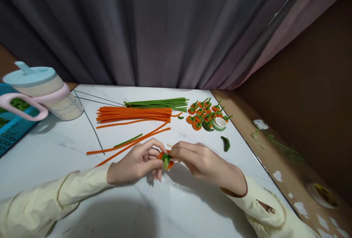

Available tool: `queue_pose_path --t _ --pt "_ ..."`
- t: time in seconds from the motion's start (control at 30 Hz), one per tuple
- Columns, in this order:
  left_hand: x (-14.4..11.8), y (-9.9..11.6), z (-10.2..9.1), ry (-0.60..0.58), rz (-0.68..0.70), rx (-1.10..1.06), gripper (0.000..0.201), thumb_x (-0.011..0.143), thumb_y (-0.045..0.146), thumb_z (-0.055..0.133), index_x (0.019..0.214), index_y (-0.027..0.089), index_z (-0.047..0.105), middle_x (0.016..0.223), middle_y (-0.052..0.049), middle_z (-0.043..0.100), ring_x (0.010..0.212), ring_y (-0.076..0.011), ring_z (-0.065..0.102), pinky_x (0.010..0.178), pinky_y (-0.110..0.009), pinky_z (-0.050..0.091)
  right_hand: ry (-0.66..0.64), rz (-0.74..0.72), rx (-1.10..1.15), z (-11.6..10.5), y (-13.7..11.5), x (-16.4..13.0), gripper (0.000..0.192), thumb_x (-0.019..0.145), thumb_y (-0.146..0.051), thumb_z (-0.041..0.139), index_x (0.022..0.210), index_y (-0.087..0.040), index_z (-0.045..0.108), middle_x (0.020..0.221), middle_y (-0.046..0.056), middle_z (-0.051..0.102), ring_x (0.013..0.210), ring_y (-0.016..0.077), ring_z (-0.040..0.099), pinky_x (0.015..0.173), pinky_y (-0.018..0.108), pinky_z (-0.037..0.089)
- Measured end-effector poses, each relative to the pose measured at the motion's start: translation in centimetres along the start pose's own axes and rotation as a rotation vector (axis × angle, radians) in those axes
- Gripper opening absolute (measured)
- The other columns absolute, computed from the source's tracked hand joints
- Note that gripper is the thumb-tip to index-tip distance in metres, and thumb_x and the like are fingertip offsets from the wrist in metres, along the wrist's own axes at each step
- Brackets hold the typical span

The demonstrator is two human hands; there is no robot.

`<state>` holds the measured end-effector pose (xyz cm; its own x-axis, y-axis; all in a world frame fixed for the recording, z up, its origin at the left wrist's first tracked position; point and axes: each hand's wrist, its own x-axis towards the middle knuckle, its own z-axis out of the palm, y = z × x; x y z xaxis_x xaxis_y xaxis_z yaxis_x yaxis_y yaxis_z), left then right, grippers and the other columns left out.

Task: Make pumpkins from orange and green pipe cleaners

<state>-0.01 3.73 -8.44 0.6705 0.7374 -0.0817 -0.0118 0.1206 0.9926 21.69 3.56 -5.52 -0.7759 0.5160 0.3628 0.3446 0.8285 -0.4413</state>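
A small orange-and-green pumpkin (166,159) of pipe cleaner sits pinched between both hands just above the counter (176,208), near its front middle. The left hand (136,163) closes on it from nine o'clock, fingertips on the orange coil; the right hand (199,159) closes from three o'clock, also holding a pale stick (170,145) that pokes up toward eleven o'clock. The green stem points down toward six o'clock. Both hands are equally near, touching the piece.

At ten o'clock loose orange stems (129,144) trail away from the left hand. Farther at twelve o'clock lie an orange bundle (134,114) and a green bundle (158,103), long axes left to right. At one o'clock sit finished pumpkins (205,113), a tape roll (219,123) and a green scrap (226,143). A lidded cup (41,91) stands far at ten o'clock. Nothing blocks the hands.
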Motion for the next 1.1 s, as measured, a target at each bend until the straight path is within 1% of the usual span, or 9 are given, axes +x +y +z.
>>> queue_pose_path --t 0.1,0.2,0.33,0.5,0.57,0.7,0.9,0.97,1.1 --pt "-0.4 0.5 0.1 0.001 0.095 0.156 0.01 0.088 0.022 0.053 0.093 0.017 0.046 0.062 0.0 0.063 0.055 -0.013 0.063 0.054 -0.023 0.05 0.01 -0.01 -0.048 -0.2 -0.5 0.0 0.027 0.086 0.001 0.034 0.097 -0.014 0.053 0.087 0.008 0.062 0.074 0.0153 0.059 0.057 0.023 0.045" --pt "-0.7 0.7 0.2 0.038 0.155 0.284 0.007 0.088 0.017 0.05 0.094 0.018 0.046 0.062 0.001 0.063 0.055 -0.0132 0.064 0.054 -0.023 0.05 0.023 0.006 -0.046 0.1 -0.7 0.0 0.026 0.086 0.001 0.034 0.094 -0.015 0.053 0.085 0.008 0.061 0.073 0.0147 0.059 0.057 0.023 0.044" --pt "-0.7 0.8 0.4 0.064 0.104 0.322 0.009 0.088 0.02 0.05 0.095 0.019 0.045 0.06 0.002 0.061 0.053 -0.0134 0.063 0.053 -0.023 0.049 0.054 0.035 0.072 0.1 -0.4 0.1 0.025 0.087 0.0 0.035 0.092 -0.016 0.053 0.083 0.007 0.061 0.072 0.0138 0.057 0.062 0.022 0.046" --pt "-0.6 1.5 0.4 0.009 -0.007 0.35 0.009 0.087 0.023 0.05 0.094 0.02 0.045 0.056 0.003 0.061 0.051 -0.0133 0.06 0.052 -0.022 0.047 0.084 0.173 0.193 -0.8 0.0 0.6 0.016 0.09 -0.006 0.043 0.084 -0.016 0.054 0.072 0.001 0.057 0.06 0.0102 0.051 0.058 0.02 0.042" --pt "-0.7 1.5 0.4 -0.005 -0.031 0.381 0.01 0.088 0.023 0.048 0.097 0.02 0.045 0.056 0.003 0.06 0.051 -0.0129 0.059 0.052 -0.022 0.046 0.068 0.187 0.209 -0.8 -0.1 0.7 0.017 0.091 -0.007 0.043 0.082 -0.017 0.054 0.068 0.0 0.055 0.057 0.0098 0.049 0.056 0.02 0.04" --pt "-0.8 1.3 0.4 -0.014 -0.031 0.43 0.013 0.089 0.028 0.047 0.099 0.02 0.044 0.056 0.004 0.057 0.05 -0.0127 0.058 0.051 -0.022 0.045 0.046 0.152 0.225 0.0 -0.4 0.9 0.018 0.09 -0.006 0.04 0.081 -0.016 0.052 0.071 0.001 0.055 0.06 0.0107 0.049 0.057 0.02 0.039" --pt "-0.8 1.2 0.3 -0.04 -0.011 0.509 0.007 0.091 0.027 0.045 0.094 0.02 0.042 0.052 0.006 0.054 0.045 -0.0111 0.054 0.047 -0.019 0.042 0.02 0.176 0.226 1.1 -0.8 0.8 0.017 0.086 -0.003 0.04 0.08 -0.017 0.049 0.075 0.003 0.055 0.064 0.0127 0.05 0.059 0.021 0.038" --pt "-0.9 1.2 0.3 -0.039 0.009 0.502 0.006 0.091 0.026 0.044 0.092 0.02 0.042 0.052 0.006 0.053 0.044 -0.0108 0.054 0.045 -0.018 0.041 0.051 0.176 0.221 1.5 -0.9 0.7 0.017 0.082 -0.002 0.04 0.079 -0.017 0.047 0.073 0.002 0.053 0.062 0.0124 0.047 0.057 0.021 0.036" --pt "-1.2 1.1 0.3 -0.023 0.083 0.511 0.006 0.092 0.026 0.044 0.091 0.019 0.042 0.053 0.006 0.052 0.044 -0.0107 0.056 0.044 -0.017 0.041 0.164 0.192 0.231 2.2 -1.1 0.7 0.018 0.077 -0.001 0.04 0.078 -0.018 0.044 0.071 0.0 0.049 0.058 0.0112 0.042 0.054 0.02 0.032"
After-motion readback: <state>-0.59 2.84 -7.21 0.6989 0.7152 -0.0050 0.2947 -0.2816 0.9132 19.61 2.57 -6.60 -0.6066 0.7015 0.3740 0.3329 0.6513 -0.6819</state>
